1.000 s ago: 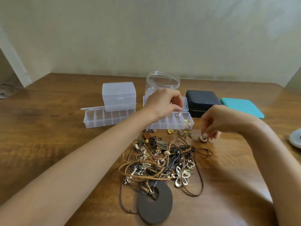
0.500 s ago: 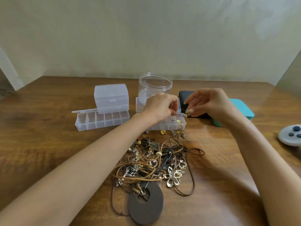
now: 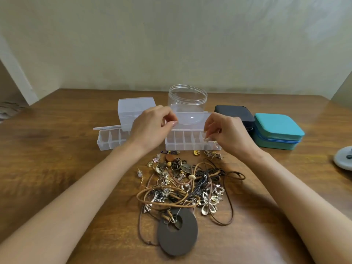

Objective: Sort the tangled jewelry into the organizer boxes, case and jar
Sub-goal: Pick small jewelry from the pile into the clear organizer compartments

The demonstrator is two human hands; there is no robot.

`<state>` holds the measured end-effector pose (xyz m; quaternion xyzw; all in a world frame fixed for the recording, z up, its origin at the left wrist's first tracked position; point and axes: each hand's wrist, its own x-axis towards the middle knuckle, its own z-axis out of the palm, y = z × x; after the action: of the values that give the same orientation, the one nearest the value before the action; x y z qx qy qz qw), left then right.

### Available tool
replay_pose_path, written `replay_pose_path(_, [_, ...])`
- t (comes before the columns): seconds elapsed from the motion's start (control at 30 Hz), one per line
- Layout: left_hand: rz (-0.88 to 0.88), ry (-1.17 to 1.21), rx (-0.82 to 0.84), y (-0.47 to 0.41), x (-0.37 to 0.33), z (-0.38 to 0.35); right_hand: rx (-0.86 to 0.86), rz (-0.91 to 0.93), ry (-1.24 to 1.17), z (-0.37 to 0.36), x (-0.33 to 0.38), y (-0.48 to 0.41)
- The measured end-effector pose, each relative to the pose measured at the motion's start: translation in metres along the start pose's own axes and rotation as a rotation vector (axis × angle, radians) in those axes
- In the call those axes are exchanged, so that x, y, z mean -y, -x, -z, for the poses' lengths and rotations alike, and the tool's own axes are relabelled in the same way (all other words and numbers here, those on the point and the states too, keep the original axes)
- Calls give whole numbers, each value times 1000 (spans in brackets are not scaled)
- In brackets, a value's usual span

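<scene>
A tangle of cords, charms and earrings [image 3: 186, 185] lies in front of me, with a dark brown disc pendant [image 3: 177, 235] at its near end. Behind it stands an open clear organizer box [image 3: 190, 144], its lid raised. My left hand [image 3: 152, 128] hovers at the box's left end, thumb and forefinger pressed together, and nothing shows between them. My right hand [image 3: 226, 134] reaches over the box's right end, its fingertips pinching a small pale piece above the rightmost compartments. A clear jar [image 3: 187, 103] stands open behind the box.
A second open organizer box [image 3: 109, 140] sits at the left with a closed clear box [image 3: 133, 111] behind it. A black case [image 3: 234, 115] and a teal case [image 3: 278, 130] sit shut at the right. A grey round object [image 3: 344, 159] lies at the right edge.
My right hand lifted a small pale piece from the table and brought it over the box's right end. My left hand moved from the box's middle to its left end.
</scene>
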<state>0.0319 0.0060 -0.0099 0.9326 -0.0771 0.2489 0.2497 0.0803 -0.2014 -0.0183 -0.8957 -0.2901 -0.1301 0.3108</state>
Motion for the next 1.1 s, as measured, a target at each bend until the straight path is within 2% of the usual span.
replay_pose_path(0.17, [-43, -13, -38, 11, 12, 16, 25, -15, 60, 2, -2, -2])
replay_pose_path(0.4, [-129, -128, 244, 13, 10, 23, -3, 67, 147, 5, 0, -1])
replay_pose_path(0.53, [-158, -186, 312, 14, 9, 23, 175, 147, 221, 11, 12, 2])
replay_pose_path(0.7, [-124, -230, 294, 13, 11, 27, 252, 156, 389, 3, 19, 7])
replay_pose_path(0.97, [-75, -220, 281, 11, 14, 34, 256, 141, 402, -2, 17, 6])
replay_pose_path(1.1, [-58, -216, 332, 12, 15, 36, 248, 149, 366, 2, 16, 5])
